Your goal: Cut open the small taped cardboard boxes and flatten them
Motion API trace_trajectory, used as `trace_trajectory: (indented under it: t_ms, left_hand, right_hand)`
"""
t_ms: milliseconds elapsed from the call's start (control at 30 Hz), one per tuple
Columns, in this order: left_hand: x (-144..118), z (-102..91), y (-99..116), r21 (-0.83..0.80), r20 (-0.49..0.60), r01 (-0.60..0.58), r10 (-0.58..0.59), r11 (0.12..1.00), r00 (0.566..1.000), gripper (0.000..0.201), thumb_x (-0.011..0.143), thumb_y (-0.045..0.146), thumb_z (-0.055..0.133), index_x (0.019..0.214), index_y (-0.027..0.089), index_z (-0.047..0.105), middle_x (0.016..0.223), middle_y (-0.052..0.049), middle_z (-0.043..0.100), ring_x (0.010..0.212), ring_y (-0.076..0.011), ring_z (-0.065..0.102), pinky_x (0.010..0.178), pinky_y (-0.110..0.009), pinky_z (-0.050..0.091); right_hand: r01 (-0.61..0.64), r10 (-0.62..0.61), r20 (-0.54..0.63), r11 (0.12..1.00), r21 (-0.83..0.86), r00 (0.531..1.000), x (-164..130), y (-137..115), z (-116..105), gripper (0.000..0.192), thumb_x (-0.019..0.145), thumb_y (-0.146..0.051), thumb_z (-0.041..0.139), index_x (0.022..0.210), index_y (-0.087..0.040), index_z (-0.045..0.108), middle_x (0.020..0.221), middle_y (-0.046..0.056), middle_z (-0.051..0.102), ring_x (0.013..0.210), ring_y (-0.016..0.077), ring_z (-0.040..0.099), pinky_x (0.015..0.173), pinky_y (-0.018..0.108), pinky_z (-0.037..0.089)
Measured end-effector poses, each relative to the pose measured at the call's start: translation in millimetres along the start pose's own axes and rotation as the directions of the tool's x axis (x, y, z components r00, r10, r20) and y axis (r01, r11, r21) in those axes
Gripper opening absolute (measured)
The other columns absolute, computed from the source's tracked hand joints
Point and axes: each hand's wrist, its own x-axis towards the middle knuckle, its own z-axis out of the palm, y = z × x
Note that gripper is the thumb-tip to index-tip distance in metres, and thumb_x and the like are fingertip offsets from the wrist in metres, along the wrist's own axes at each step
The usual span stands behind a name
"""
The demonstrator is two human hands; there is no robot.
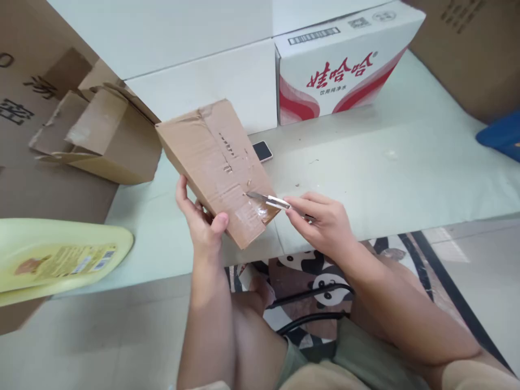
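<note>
My left hand (200,221) grips the near left edge of a flat brown cardboard box (217,162), holding it tilted above the pale table (365,173). My right hand (320,216) holds a slim metal utility knife (270,201). Its blade tip touches the box's taped seam near the lower right edge. Small cuts and torn tape mark the cardboard face.
A phone (262,151) lies on the table behind the box. An open brown carton (101,135) sits at left, a red-and-white printed carton (345,59) and white boxes at the back, a yellow bottle (57,257) at near left, a blue object (501,135) at right.
</note>
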Motion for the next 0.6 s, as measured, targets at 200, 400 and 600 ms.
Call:
trace_trajectory:
  t_ms: [200,400,600]
  left_hand:
    - [0,0.4,-3,0.018,0.027,-0.018,0.018,1.0,0.999,0.11,0.044,0.068,0.09,0.139,0.034,0.047,0.146,-0.009,0.041,0.135,-0.0359,0.049,0.1,-0.041,0.05]
    - [-1,-1.3,-8,0.103,0.013,0.002,-0.003,0.995,1.0,0.11,0.049,0.072,0.086,0.143,0.033,0.044,0.154,-0.009,0.034,0.141,-0.0366,0.044,0.107,-0.042,0.048]
    - [4,-7.6,-21,0.103,0.053,-0.08,0.075,0.991,0.996,0.108,0.054,0.077,0.079,0.146,0.036,0.041,0.155,-0.008,0.036,0.144,-0.0381,0.039,0.112,-0.048,0.042]
  right_hand:
    - [0.055,-0.055,0.005,0.995,-0.081,0.998,-4,6,-1,0.025,0.096,-0.03,0.058,0.105,-0.028,0.081,0.086,0.002,0.077,0.064,0.0122,0.065,0.055,0.024,0.048]
    - [0.09,-0.088,0.029,0.994,-0.055,0.996,-2,8,-2,0.027,0.096,-0.03,0.057,0.106,-0.028,0.082,0.083,0.002,0.075,0.059,0.011,0.062,0.054,0.024,0.046]
    - [0.103,-0.098,0.085,0.993,-0.052,0.991,0,10,-8,0.026,0.095,-0.028,0.058,0.103,-0.028,0.082,0.081,0.001,0.074,0.056,0.0097,0.057,0.054,0.024,0.042]
